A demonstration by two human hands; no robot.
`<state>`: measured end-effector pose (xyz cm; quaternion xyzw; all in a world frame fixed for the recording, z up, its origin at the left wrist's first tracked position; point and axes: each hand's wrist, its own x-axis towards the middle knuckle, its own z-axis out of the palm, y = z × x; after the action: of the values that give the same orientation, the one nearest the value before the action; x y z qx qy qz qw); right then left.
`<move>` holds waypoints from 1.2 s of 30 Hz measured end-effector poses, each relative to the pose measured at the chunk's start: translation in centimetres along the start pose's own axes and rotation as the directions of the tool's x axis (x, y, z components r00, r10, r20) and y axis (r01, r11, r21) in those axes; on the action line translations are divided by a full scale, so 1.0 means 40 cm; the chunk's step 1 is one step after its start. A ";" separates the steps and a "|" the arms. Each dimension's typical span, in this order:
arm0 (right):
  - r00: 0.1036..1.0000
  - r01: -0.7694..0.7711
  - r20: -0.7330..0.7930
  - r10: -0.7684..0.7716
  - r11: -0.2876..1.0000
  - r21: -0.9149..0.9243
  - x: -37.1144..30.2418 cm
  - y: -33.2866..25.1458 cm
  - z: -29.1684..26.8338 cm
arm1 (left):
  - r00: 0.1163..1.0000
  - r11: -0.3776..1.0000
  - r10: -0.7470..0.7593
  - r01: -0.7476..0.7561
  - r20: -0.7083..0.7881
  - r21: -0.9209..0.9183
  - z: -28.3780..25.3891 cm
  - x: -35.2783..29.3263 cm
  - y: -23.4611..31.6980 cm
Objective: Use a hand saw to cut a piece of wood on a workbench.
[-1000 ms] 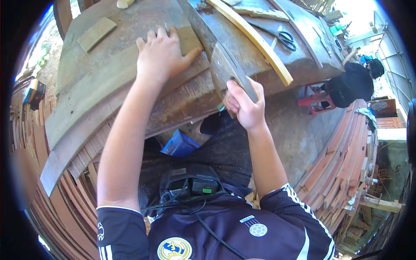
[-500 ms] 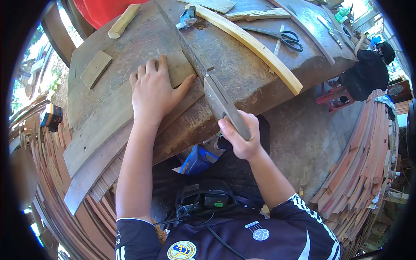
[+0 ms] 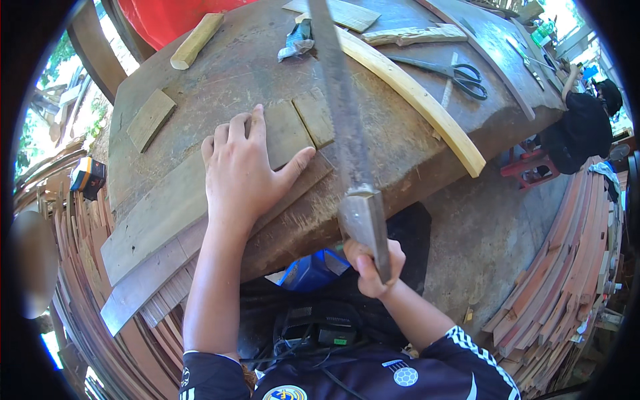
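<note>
My left hand (image 3: 239, 163) lies flat on a grey-brown board (image 3: 160, 193), fingers stretched out and thumb spread, pressing it against the workbench. Just past my thumb, a short end piece (image 3: 315, 117) of wood sits beside the board, divided from it by a thin dark gap. My right hand (image 3: 377, 267) is closed around the handle of a long saw (image 3: 347, 127) with a straight handle. The saw is raised above the bench, its blade pointing away from me to the right of the end piece. Its far tip leaves the view at the top.
On the workbench (image 3: 200, 87) lie a wood block (image 3: 151, 120), a wooden stick (image 3: 197, 41), a crumpled wrapper (image 3: 297, 43), a curved yellowish strip (image 3: 413, 97) and dark scissors (image 3: 460, 75). Stacked planks flank both sides. Another person (image 3: 577, 133) is at the far right, near a red stool (image 3: 531, 170).
The saw has come up off the wood, swinging right and toward me with my right hand. The gap beside the end piece now shows. My left hand stays on the board.
</note>
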<state>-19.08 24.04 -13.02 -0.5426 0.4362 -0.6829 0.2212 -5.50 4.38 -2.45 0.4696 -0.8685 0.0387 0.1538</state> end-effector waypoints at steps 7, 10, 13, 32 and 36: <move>0.999 -0.038 -0.006 0.039 0.989 0.140 -0.019 0.004 -0.012 | 1.000 1.000 -0.013 0.013 -0.008 -0.015 -0.012 -0.005 -0.002; 0.996 -0.045 0.084 0.039 0.997 0.070 -0.012 0.004 -0.036 | 1.000 1.000 -0.013 0.013 0.004 -0.015 -0.013 -0.005 0.001; 0.994 -0.065 0.095 0.056 0.994 0.087 -0.012 0.002 -0.044 | 1.000 1.000 0.004 -0.004 0.021 -0.006 -0.015 -0.011 -0.002; 0.975 -0.055 0.223 0.016 0.984 0.171 0.000 0.008 -0.051 | 0.994 1.000 0.010 -0.007 0.105 -0.028 -0.020 0.009 -0.015; 0.979 -0.044 0.204 0.011 0.986 0.158 0.033 -0.009 -0.044 | 0.995 1.000 0.001 0.002 0.095 -0.024 -0.033 0.005 -0.016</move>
<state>-21.06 23.84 -12.05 -0.5834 0.3622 -0.6541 0.3173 -4.77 4.15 -1.16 0.4693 -0.8751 0.0058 0.1179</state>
